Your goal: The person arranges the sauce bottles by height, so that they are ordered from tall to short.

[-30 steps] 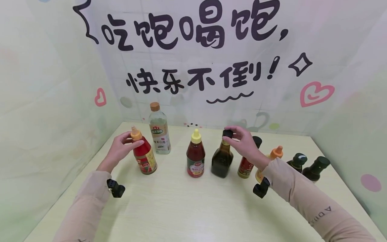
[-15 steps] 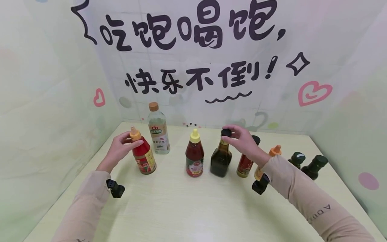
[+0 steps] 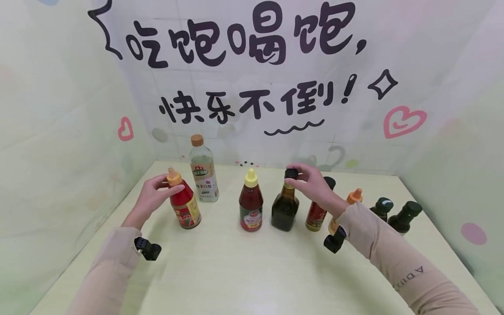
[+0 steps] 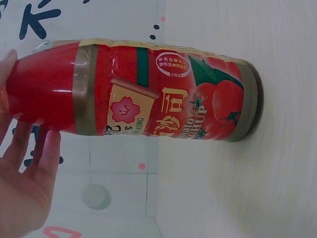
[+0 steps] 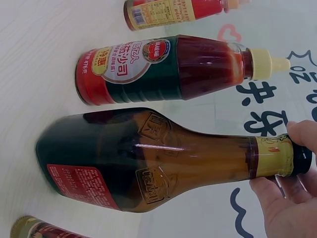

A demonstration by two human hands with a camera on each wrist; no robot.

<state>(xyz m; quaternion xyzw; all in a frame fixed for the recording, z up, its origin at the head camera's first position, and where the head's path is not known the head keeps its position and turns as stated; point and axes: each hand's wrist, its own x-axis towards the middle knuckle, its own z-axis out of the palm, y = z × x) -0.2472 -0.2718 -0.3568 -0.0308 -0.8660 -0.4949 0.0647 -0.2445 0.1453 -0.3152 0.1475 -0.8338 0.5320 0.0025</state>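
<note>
My left hand grips a red ketchup bottle near its orange nozzle cap, thumb and fingers round the upper part. In the left wrist view, its tomato label shows and the base is at the table surface. On the right, my right hand pinches a dark brown sauce bottle at its black cap and yellow neck band; the right wrist view shows the square glass body. Between the two stands a yellow-capped ketchup bottle, close beside the dark bottle and untouched.
A clear white vinegar bottle stands behind the left bottle. Right of the dark bottle are a red-labelled bottle, an orange-capped bottle partly behind my forearm, and two green-capped dark bottles. A printed cloth backdrop encloses the table.
The whole head view has shifted slightly left and down. Both hands keep hold of the same bottles, and no bottle has visibly moved on the table.
</note>
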